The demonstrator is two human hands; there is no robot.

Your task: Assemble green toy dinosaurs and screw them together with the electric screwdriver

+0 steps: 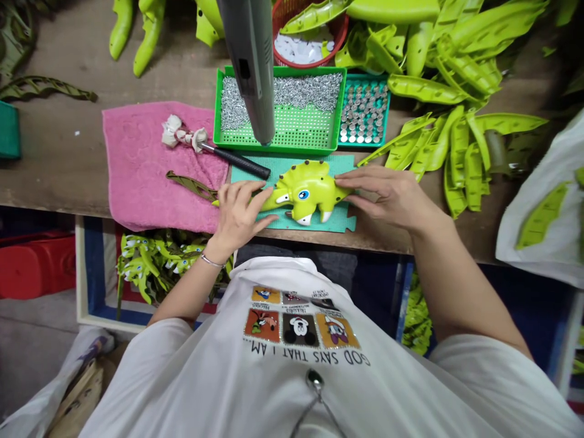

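A lime-green toy dinosaur head [312, 190] with a blue eye, white horn tips and a spiked frill lies on a teal foam mat [340, 224]. My left hand [239, 213] is over its long left end, fingers curled across it and thumb apart below. A pointed green tip shows past that hand. At the right end, my right hand [387, 194] pinches the toy between fingers and thumb. Behind the left hand, a hammer [241, 163] with a cloth-wrapped head lies on a pink towel [137, 164]. A dark olive plastic strip [191, 184] is beside it.
A green tray [292, 143] of screws and a teal tray [364, 143] of small round metal pieces stand behind the mat. Above hangs a grey tool [255, 73]. Loose green shells [456, 146] pile up at right, near a white sack [538, 201]. A red basket [335, 45] stands behind.
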